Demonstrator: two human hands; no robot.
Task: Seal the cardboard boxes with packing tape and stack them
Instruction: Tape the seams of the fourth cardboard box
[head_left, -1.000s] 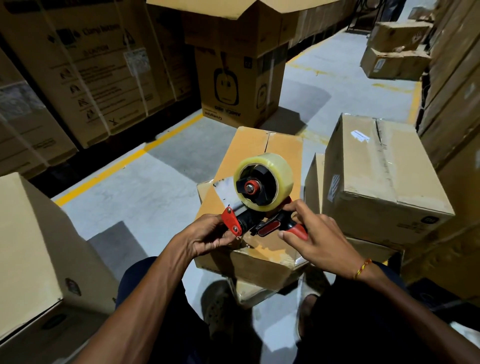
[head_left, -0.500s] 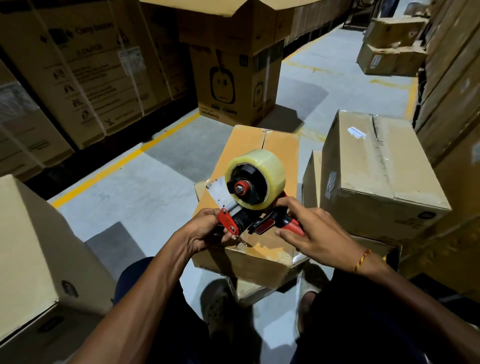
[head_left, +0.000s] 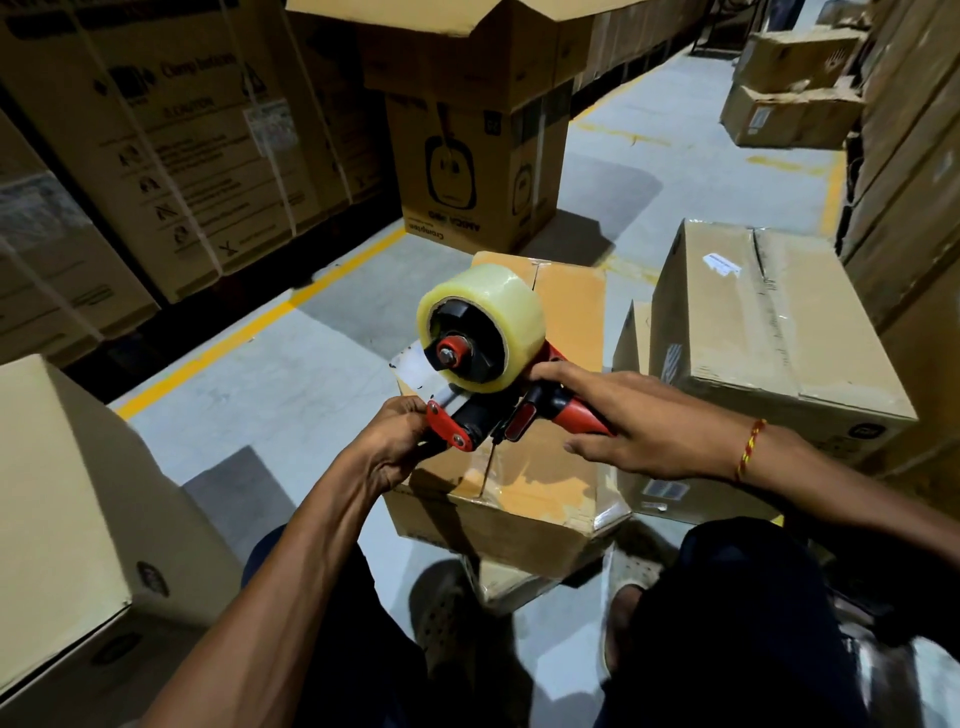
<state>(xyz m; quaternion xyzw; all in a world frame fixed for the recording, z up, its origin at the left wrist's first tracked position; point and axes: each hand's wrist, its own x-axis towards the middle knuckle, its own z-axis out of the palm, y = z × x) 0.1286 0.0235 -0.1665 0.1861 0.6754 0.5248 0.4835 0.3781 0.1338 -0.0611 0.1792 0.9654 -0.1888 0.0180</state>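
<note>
I'm seeing the tape dispenser (head_left: 483, 384) w/ its clear roll sitting over the cardboard box (head_left: 524, 483) top. Left hand (head_left: 397, 441) is pinching the front end, fingers curled; right hand (head_left: 623, 415) is wrapping the red handle.

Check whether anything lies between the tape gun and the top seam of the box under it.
Nothing visible does. The tape gun, held by the left hand and right hand, sits just above the near end of the box, whose top seam runs away from it with nothing lying on it.
</note>
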